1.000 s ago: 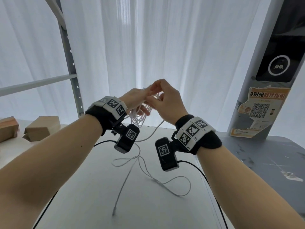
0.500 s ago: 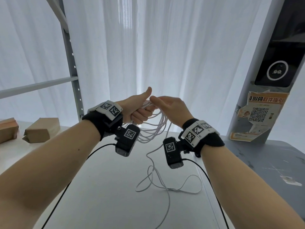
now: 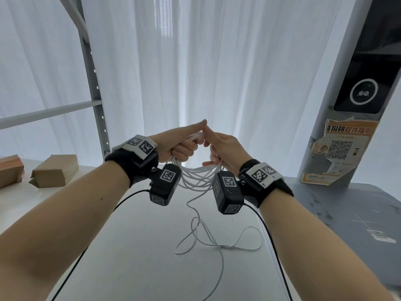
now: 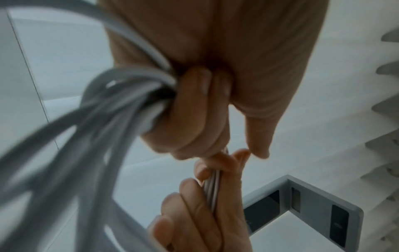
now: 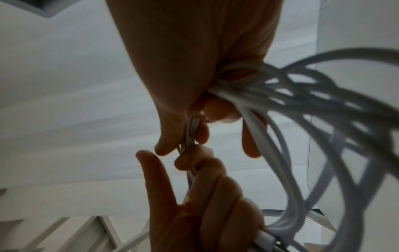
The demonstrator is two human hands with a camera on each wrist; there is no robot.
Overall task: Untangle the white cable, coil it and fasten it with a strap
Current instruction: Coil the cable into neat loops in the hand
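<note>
The white cable (image 3: 196, 177) hangs in several loops between my two raised hands, above the white table (image 3: 134, 246). My left hand (image 3: 182, 146) grips the bundle in its curled fingers, thumb stretched out toward the right hand. My right hand (image 3: 217, 148) holds the other side of the loops, its fingers curled round them. The left wrist view shows the loops (image 4: 121, 105) leaving my left fist (image 4: 190, 110). In the right wrist view the strands (image 5: 280, 102) run through my right hand (image 5: 200, 110). A loose tail (image 3: 217, 244) trails down onto the table. No strap is visible.
Cardboard boxes (image 3: 54, 170) lie at the far left beside a grey shelf post (image 3: 95, 83). On the right stands a grey pillar with an orange QR notice (image 3: 340, 148) behind a darker grey table (image 3: 347, 213). White curtains hang behind.
Both hands came down from higher up and the loops now sag between them. More cable has been gathered, so the tail on the table is shorter and has shifted right.
</note>
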